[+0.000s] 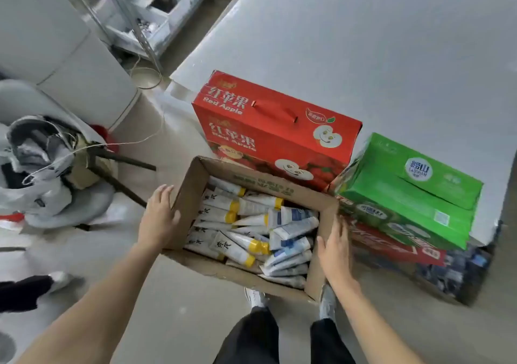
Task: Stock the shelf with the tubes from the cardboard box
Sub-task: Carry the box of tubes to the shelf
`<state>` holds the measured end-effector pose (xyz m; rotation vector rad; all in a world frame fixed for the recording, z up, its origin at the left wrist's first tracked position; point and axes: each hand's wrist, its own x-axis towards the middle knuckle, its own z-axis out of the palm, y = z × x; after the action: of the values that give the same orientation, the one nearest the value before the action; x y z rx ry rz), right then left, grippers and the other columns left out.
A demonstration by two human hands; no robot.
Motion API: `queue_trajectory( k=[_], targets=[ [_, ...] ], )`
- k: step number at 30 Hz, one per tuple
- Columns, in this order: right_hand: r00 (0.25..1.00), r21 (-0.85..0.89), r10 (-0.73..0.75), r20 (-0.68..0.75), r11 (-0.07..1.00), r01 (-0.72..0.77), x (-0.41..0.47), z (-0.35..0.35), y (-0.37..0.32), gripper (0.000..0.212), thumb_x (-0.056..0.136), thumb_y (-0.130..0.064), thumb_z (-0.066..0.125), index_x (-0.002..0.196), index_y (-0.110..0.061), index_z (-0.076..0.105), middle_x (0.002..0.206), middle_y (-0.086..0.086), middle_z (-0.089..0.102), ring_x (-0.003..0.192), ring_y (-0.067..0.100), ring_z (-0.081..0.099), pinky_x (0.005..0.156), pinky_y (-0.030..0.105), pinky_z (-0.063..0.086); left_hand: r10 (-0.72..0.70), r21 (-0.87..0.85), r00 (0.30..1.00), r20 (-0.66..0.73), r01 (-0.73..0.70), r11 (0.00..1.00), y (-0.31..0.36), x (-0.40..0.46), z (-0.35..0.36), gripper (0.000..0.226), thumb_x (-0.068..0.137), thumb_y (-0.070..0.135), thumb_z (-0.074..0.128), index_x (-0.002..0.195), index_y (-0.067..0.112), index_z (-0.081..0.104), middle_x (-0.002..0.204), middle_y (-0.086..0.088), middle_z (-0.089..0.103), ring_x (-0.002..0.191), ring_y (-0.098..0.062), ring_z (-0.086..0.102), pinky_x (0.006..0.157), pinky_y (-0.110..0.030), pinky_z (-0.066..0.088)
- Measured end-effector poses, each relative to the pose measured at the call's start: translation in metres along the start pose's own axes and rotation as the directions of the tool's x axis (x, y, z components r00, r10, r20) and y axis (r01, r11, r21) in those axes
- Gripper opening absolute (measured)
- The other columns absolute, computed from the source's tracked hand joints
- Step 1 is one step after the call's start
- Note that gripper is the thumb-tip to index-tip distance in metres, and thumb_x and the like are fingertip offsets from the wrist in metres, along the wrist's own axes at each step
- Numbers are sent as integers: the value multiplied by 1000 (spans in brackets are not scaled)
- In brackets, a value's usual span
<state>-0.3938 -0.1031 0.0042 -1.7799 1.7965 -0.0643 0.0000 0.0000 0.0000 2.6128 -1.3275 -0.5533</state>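
An open cardboard box sits on the floor in front of my feet. It is full of several white tubes, some with yellow caps on the left and some with blue print on the right. My left hand lies flat against the outside of the box's left wall, fingers straight. My right hand lies flat against the outside of the right wall, fingers straight. Neither hand holds a tube.
A red apple carton stands right behind the box. A green carton sits on a red pack and dark bottles at the right. A large grey panel lies behind. A chair with clothes and a metal rack are at the left.
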Motion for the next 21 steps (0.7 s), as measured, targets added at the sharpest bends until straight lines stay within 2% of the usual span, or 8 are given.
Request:
queue_trajectory(
  k=[2,4,6,8,11,13,16,21],
  targets=[
    [999,-28,34,-3,999,-34,2,11,-1,73,98,-10,57,156,-4,13,161,24,17,146,37,29,117,39,28,-21,1,999,41,21,1000,-7,6,5,74,84,5,67,150,2,34,153,-18,37,139,-38,40,115,-49,36],
    [999,-48,40,1,998,-40,0,22,2,77,97,-8,57,157,-6,8,160,25,18,141,40,38,110,42,40,-40,-21,993,108,43,999,-9,6,11,75,87,6,63,153,8,28,155,-14,36,133,-38,47,107,-49,43],
    [999,-65,33,-18,997,-34,0,32,6,79,97,-7,56,158,-7,5,160,25,22,129,42,52,93,42,52,-50,-87,990,130,61,994,-8,3,17,71,89,7,55,152,23,26,151,-8,42,119,-40,57,94,-49,50],
    [998,-51,16,-64,998,-19,0,36,8,78,97,-5,55,158,-9,6,159,25,25,118,43,60,77,42,57,-62,-132,993,101,75,988,-6,1,21,66,90,8,49,147,34,29,137,-7,56,109,-41,61,87,-48,51],
    [988,3,39,-146,999,-39,1,40,6,77,95,2,54,157,-10,9,158,25,28,127,43,54,85,46,57,-103,-70,993,50,106,992,-7,2,29,50,95,10,49,141,27,36,104,-21,69,88,-46,63,71,-45,48],
    [984,12,42,-175,999,-41,0,41,3,78,95,2,54,157,-8,9,156,24,32,122,43,58,82,45,58,-116,-10,993,35,117,993,-7,2,31,40,98,13,50,136,19,39,93,-26,68,79,-46,62,66,-45,48],
    [986,-8,42,-161,999,-44,-2,41,1,79,95,2,54,157,-12,8,141,30,50,97,43,67,67,41,55,-123,2,992,43,123,992,-6,2,29,35,98,11,49,132,14,41,88,-28,65,77,-46,61,64,-45,48],
    [991,-4,49,-121,999,-50,-3,33,4,89,90,10,56,158,-17,6,132,27,57,91,35,67,64,33,49,-103,-56,991,84,108,993,-4,-1,22,34,99,8,43,132,11,40,93,-27,64,85,-46,60,73,-50,52]
  ],
)
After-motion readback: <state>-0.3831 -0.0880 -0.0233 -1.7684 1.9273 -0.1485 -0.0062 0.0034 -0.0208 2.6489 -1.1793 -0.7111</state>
